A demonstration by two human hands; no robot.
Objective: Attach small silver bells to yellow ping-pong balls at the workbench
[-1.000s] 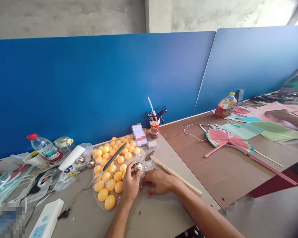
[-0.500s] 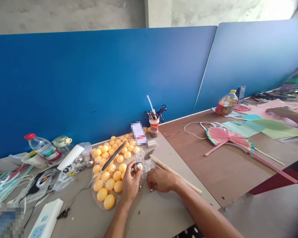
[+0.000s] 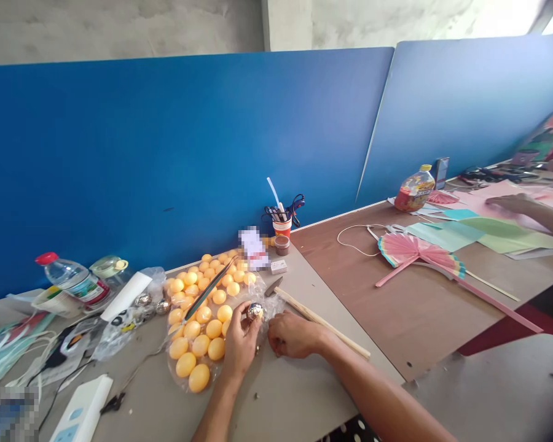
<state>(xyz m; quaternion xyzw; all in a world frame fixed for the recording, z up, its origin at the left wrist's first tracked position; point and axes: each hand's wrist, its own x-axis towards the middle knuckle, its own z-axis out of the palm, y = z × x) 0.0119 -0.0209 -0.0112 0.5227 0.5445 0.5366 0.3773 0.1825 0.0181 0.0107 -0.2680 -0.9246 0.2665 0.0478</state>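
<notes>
My left hand (image 3: 242, 341) pinches a shiny silver ball (image 3: 255, 310) with a small yellowish patch on its right side. Just to the right, my right hand (image 3: 292, 334) rests low over the grey table with its fingers curled down. Whatever lies under those fingertips is hidden. Between the hands is a small shiny bit (image 3: 257, 349) on the table. Beside my left hand lies a clear plastic bag of yellow-orange balls (image 3: 198, 347), with dark tweezers (image 3: 208, 291) across it. A wooden stick (image 3: 325, 322) and a dark blade (image 3: 273, 286) lie beyond my right hand.
Two more silver balls (image 3: 163, 306) lie left of the bag, near a bottle with a red cap (image 3: 76, 279) and a power strip (image 3: 83, 408). A cup of pens (image 3: 282, 226) stands against the blue partition (image 3: 188, 153). Rightward are a pink paper fan (image 3: 408, 252) and another person's hand (image 3: 511, 202).
My right hand's fingers have drawn in slightly, and the small shiny bit below them no longer shows. The view has shifted a little; my left hand still holds the silver ball.
</notes>
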